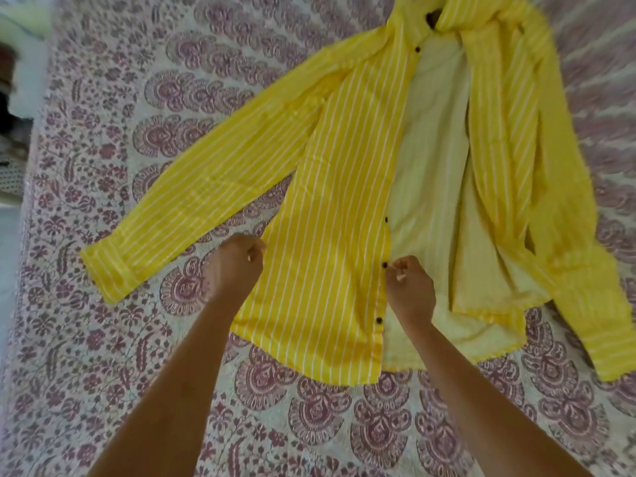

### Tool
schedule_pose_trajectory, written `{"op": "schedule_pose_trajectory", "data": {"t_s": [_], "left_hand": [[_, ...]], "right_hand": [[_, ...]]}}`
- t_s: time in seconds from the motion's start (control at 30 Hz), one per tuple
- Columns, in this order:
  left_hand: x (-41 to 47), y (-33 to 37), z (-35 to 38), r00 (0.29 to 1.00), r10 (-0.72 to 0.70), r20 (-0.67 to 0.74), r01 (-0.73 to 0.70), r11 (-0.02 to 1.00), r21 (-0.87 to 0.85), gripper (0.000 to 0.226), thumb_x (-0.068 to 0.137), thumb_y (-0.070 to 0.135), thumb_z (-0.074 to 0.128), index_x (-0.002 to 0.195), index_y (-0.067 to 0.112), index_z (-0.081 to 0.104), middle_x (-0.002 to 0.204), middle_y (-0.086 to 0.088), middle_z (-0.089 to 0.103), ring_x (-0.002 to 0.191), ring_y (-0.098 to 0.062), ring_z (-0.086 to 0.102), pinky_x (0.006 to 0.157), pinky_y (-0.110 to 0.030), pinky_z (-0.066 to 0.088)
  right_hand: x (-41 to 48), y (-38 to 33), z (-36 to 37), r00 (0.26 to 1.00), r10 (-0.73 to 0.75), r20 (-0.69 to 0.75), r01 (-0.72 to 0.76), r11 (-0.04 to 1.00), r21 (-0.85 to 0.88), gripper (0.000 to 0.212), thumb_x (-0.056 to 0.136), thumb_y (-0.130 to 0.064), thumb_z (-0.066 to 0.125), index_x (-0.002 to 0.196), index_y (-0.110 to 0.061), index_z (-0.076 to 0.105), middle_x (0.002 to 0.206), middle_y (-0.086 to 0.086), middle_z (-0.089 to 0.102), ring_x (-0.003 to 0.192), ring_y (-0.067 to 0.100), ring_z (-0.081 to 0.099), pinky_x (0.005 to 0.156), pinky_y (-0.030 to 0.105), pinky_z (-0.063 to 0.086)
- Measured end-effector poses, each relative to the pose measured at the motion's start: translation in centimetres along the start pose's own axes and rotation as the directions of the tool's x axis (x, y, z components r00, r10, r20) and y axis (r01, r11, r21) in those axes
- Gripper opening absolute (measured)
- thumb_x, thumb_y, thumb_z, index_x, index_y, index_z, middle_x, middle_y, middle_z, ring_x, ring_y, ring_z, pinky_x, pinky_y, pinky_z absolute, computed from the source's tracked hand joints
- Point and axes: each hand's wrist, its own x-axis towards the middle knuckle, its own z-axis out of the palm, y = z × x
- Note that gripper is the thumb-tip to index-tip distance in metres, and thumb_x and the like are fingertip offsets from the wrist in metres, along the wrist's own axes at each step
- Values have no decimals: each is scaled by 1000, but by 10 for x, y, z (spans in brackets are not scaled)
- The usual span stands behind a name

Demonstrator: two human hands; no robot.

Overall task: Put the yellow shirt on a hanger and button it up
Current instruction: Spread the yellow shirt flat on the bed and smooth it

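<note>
- The yellow shirt [337,208], with thin white stripes, lies unbuttoned and spread out on a bedspread [137,339] printed with maroon flowers and paisley on cream
- My left hand [235,266] is clenched on the outer side edge of the flat front panel, fingers curled in and the cloth pinched at the thumb
- My right hand [411,290] pinches the inner, buttoned edge of that same panel, fingers curled tight, fingertips right against the cloth
- Four dark buttons [385,219] show along that edge: one near the neck, three lower down, and the middle one of those three sits just beside my right fingertips
- The panel between my hands lies striped side up and fairly smooth, its hem toward me
- Beside it, in the middle, the pale inner side [433,149] of the back is uncovered
- The other front panel [499,132] is bunched and folded over on my right
- One sleeve [213,177] stretches out flat to my left, ending in its cuff [106,270] near my left hand but apart from it
- The other sleeve [585,304] runs down the right side, crumpled
- The collar [413,15] is at the far end, rumpled around a dark spot that I cannot make out
</note>
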Motion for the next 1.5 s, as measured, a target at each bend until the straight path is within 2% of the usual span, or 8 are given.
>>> {"op": "schedule_pose_trajectory", "data": {"t_s": [0.2, 0.4, 0.63, 0.77, 0.9, 1.1, 1.27, 1.5], "left_hand": [[75, 53, 11, 995, -95, 0, 94, 983, -155, 21, 92, 15, 49, 97, 14, 69, 93, -11, 70, 64, -18, 55, 56, -26, 38], [134, 83, 34, 980, -165, 107, 189, 941, -282, 22, 91, 14, 48, 101, 15, 68, 105, -11, 68, 94, -32, 62, 77, -32, 46], [180, 115, 56, 958, -150, 243, 238, 890, -388, 37, 83, 19, 66, 119, 20, 58, 100, -12, 60, 96, -27, 58, 74, -25, 40], [186, 125, 63, 966, 7, 258, 62, 964, -259, 58, 71, 15, 77, 123, 20, 53, 91, -5, 52, 84, -17, 50, 76, -26, 39], [191, 124, 65, 959, 81, 272, -35, 985, -169, 64, 66, 17, 81, 123, 18, 51, 93, -5, 48, 85, -16, 48, 79, -32, 42], [209, 139, 58, 929, -4, 370, 35, 996, -78, 42, 71, 9, 73, 109, 19, 59, 82, -2, 56, 91, -30, 59, 81, -40, 49], [243, 169, 47, 989, 60, -136, -66, 997, -40, 26, 85, 13, 49, 106, 17, 64, 110, -9, 66, 99, -30, 60, 77, -34, 46], [317, 186, 53, 990, -83, -110, 87, 996, 29, 33, 95, 30, 42, 125, 21, 53, 126, -16, 56, 124, -35, 43, 105, -48, 25]], "right_hand": [[78, -50, -1, 994, 86, 68, -99, 968, 229, 31, 87, -14, 51, 116, -4, 54, 101, 15, 64, 104, 30, 59, 91, 36, 46], [141, -91, 5, 813, 301, 499, -496, 807, 320, 55, 81, -50, 55, 115, -6, 59, 106, 15, 66, 102, 34, 62, 96, 46, 47], [186, -97, -11, 804, 34, 593, -572, 312, 758, 37, 92, -41, 44, 117, -15, 57, 100, 3, 67, 93, 18, 63, 86, 36, 49], [218, -84, -11, 953, 290, 91, -248, 570, 784, 26, 80, -13, 63, 103, -16, 52, 98, 6, 57, 93, 26, 58, 89, 40, 46], [230, -73, -38, 840, 174, -513, 100, 882, 462, 33, 76, 9, 41, 104, -8, 45, 94, 10, 54, 90, 22, 53, 72, 17, 31], [235, -58, -27, 957, 93, -276, -8, 956, 295, 25, 84, -18, 58, 107, -9, 56, 110, 6, 63, 101, 26, 58, 80, 29, 39], [263, -81, -27, 971, 75, -227, 20, 921, 389, 22, 88, -17, 54, 108, -8, 57, 107, 7, 63, 97, 19, 57, 89, 34, 43], [326, -130, -37, 987, 143, -69, -79, 820, 567, 27, 92, -31, 50, 111, -12, 53, 95, 0, 59, 84, 14, 54, 70, 23, 42]]}}
